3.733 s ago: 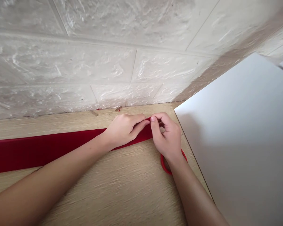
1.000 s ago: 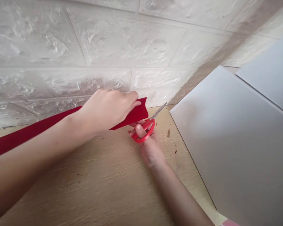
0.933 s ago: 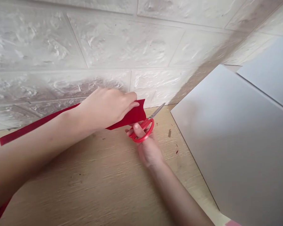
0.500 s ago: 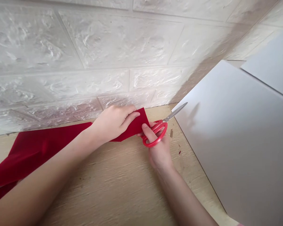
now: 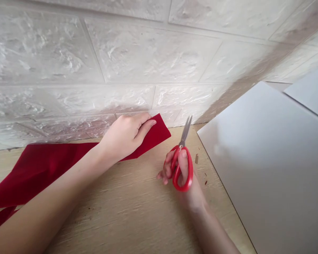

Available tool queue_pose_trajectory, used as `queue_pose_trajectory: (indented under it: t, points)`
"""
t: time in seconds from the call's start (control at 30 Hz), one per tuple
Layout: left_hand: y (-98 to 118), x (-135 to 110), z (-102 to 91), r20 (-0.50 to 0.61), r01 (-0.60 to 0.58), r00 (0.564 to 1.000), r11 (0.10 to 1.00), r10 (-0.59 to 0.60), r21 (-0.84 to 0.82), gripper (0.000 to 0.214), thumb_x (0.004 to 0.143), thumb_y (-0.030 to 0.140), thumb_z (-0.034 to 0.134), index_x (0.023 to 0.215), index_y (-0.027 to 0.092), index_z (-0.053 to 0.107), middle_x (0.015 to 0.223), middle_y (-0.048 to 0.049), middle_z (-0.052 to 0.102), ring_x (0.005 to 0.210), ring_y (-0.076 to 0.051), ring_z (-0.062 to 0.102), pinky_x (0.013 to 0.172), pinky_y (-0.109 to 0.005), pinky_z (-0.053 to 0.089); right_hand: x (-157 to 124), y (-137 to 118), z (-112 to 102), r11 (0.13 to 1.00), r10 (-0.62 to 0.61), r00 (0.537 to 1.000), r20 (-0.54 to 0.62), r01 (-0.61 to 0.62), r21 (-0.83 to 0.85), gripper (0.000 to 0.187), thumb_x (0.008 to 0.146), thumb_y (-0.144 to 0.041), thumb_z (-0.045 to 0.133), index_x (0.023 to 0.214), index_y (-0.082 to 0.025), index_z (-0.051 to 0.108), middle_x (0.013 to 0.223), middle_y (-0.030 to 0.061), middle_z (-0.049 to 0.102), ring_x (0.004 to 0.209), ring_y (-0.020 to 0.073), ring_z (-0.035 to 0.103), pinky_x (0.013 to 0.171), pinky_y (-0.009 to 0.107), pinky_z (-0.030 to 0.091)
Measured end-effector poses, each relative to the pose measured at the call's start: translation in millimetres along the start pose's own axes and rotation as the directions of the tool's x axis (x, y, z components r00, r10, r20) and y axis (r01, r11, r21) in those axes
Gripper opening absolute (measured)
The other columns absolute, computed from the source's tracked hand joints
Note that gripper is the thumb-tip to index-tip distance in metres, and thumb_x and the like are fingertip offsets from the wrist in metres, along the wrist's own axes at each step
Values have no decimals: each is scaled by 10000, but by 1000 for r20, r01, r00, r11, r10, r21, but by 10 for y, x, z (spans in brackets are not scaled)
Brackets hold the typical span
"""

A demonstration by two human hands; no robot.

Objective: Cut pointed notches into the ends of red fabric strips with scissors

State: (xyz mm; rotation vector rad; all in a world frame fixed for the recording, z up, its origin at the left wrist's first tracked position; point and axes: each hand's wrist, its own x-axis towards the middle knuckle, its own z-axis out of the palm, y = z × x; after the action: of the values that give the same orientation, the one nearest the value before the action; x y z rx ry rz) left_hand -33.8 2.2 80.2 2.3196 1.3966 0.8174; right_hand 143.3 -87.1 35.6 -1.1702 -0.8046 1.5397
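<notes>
Scissors apart from edge of fabric

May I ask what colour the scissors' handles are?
The scissors' handles are red, clearest in the head view.

The left forearm hides part of the long, deep-red strip of smooth, cloth-like material, which runs off the left edge; whether the smaller red piece below belongs to it cannot be told. Most fingers of the left hand disappear behind the strip. Red handles of the steel-bladed scissors partly cover the slightly blurred right hand. Both arms, the pale wood-grain worktop and the large, flat white panel are cut off. Tiny brown and red scraps are too small to identify.
</notes>
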Motion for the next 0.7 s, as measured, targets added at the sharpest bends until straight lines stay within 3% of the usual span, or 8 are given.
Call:
queue_pose_trajectory:
  t: [0.1,0.23,0.4,0.7]
  points:
    - [14,1,-102,-54,16,998,997,-12,72,335,1021,311,470,705,215,419,561,44,451,500,-99,367,545,-277,302,-140,37,88,993,69,983,169,-52,-103,594,877,-830,559,894,-237,580,730,-26,477,622,147,487,597,336,582]
    - [21,4,-179,-104,28,994,995,-18,95,354,1016,319,470,685,220,391,535,49,419,481,-99,321,521,-277,283,-251,76,161,944,151,944,293,-50,-325,584,870,-819,585,940,-243,513,814,-6,463,689,153,469,552,284,514]
    - [47,11,-186,-49,29,998,999,-27,32,354,1021,301,470,684,214,403,540,51,449,475,-93,370,510,-263,298,-261,77,171,899,104,955,279,30,-437,582,930,-804,492,1043,-234,514,792,-6,471,707,166,474,567,289,416]
    - [83,7,-121,-14,-2,1000,1000,2,1,381,1015,293,486,657,209,388,519,56,421,473,-88,363,510,-260,296,-251,-19,203,893,78,967,242,40,-447,625,926,-843,436,926,-223,511,723,-21,483,668,152,461,605,305,371]
